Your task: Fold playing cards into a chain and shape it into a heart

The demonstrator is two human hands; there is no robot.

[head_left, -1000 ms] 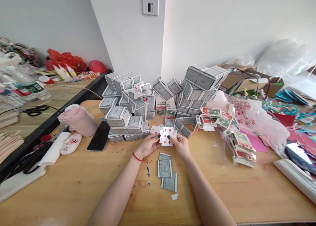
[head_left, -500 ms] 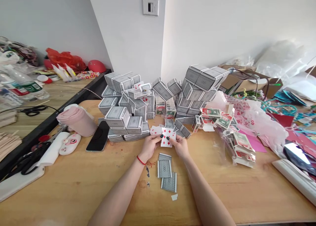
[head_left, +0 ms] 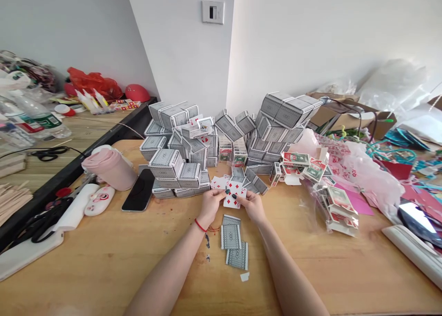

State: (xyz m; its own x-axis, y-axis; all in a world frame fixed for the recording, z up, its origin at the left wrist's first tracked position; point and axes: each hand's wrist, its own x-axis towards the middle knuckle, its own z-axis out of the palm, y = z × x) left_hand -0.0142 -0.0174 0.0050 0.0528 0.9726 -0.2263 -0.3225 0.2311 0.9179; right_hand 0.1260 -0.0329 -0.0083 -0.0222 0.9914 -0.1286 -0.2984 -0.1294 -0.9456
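Note:
Between my two hands is a pair of overlapping playing cards (head_left: 234, 200), red diamonds facing me, a six in front and a five behind. My left hand (head_left: 213, 201), with a red string at the wrist, pinches their left side. My right hand (head_left: 252, 204) pinches the right side, thumb on the front. Just behind lie other face-up cards (head_left: 218, 181) and some face-down ones (head_left: 254, 181). Nearer me on the table, several folded card pieces (head_left: 230, 237) show grey patterned backs, with a small white scrap (head_left: 245, 277) below.
Stacks of boxes folded from cards (head_left: 165, 164) rise at the back left, and more (head_left: 286, 111) at the back right. Torn card cartons (head_left: 338, 205) lie on the right. A black phone (head_left: 138, 190) and pink cup (head_left: 109, 168) stand on the left.
The front card has tilted and slid a little left, so more of the five behind it shows. Both hands keep their pinch. The view has shifted slightly.

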